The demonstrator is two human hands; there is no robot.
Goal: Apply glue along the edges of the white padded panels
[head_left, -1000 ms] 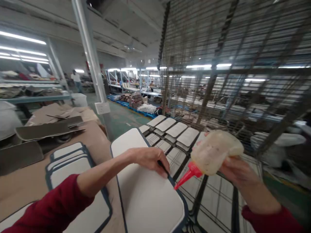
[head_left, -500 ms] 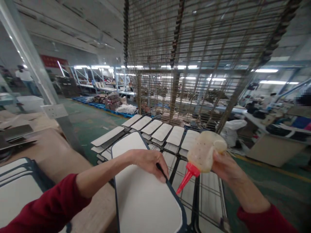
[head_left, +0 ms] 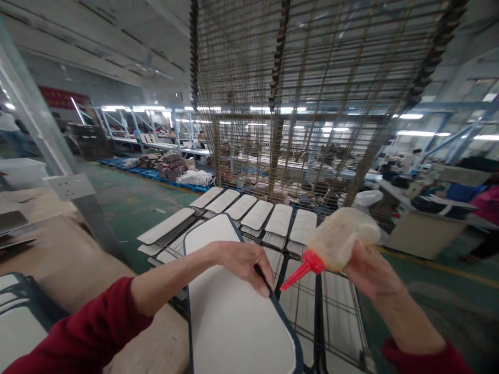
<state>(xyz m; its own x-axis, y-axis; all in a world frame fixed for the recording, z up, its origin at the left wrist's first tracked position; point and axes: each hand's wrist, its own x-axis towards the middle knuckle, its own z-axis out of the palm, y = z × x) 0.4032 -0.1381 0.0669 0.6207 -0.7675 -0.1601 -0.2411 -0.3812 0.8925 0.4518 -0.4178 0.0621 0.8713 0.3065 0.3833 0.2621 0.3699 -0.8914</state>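
Clock centred on the view. White, round-cornered flat panel with dark blue edging (head_left: 234, 322) is located at 6 o'clock; its right rim is pinched between closed thumb and fingers of the left hand (head_left: 244, 265). Translucent yellowish soft squeeze bottle (head_left: 339, 239), at 4 o'clock, is gripped tilted in the curled right hand (head_left: 366, 270).

Change over the last half second: tapered red plastic nozzle (head_left: 306, 267) has been raised along the rim, its tip now near the left fingertips, seemingly just off the edging. Application is judged to be between strokes; no fresh bead can be made out. Dark metal wire rack (head_left: 318, 311) is seen at 5 o'clock.
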